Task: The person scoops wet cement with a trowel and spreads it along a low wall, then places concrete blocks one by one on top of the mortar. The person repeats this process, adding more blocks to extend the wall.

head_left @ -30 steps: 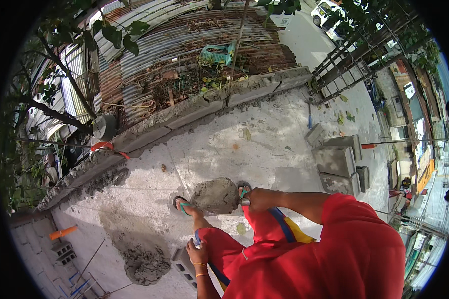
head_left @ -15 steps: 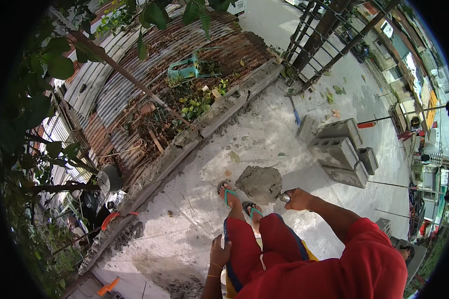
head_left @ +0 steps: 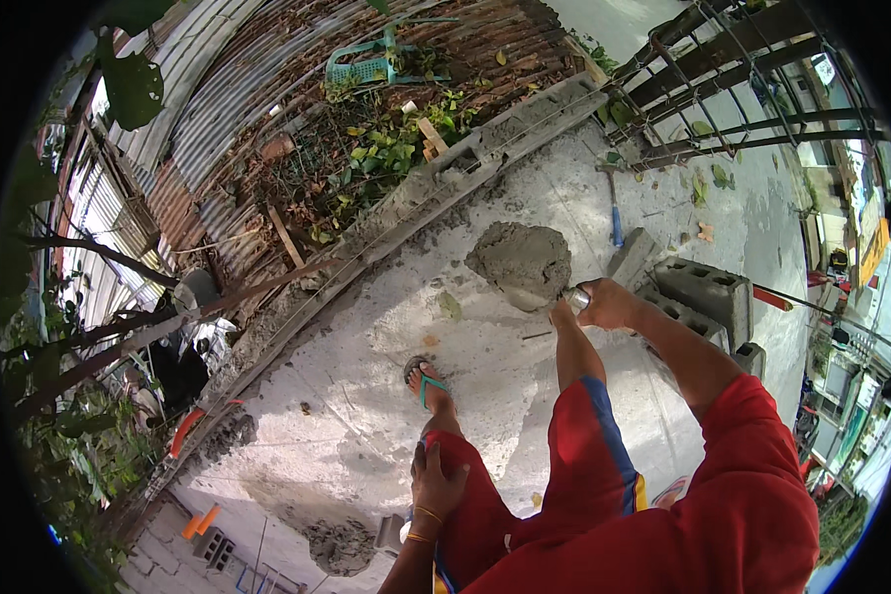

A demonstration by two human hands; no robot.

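My right hand (head_left: pixel 609 303) is closed round the silvery handle of a trowel (head_left: pixel 577 296). A thick heap of wet grey mortar (head_left: pixel 521 259) covers the trowel, so most of its blade is hidden. This load is held out ahead of me, over the pale concrete floor and short of the low block wall (head_left: pixel 485 158). Resting on my left thigh (head_left: pixel 462 460) near the knee, my left hand (head_left: pixel 440 487) has its fingers apart and holds nothing.
Hollow blocks (head_left: pixel 703 292) stand at the right, near a blue-handled hammer (head_left: pixel 616 220). A rebar cage (head_left: pixel 752 84) rises far right. Beyond the wall are rusty corrugated sheets (head_left: pixel 218 129) and a teal plastic chair (head_left: pixel 358 69). Mortar (head_left: pixel 342 546) lies low left, near an orange-handled item (head_left: pixel 200 521).
My right leg has stepped out to the right and forward, apart from the left foot. The loaded trowel has moved forward, nearer the block wall. The left hand stays on my thigh.
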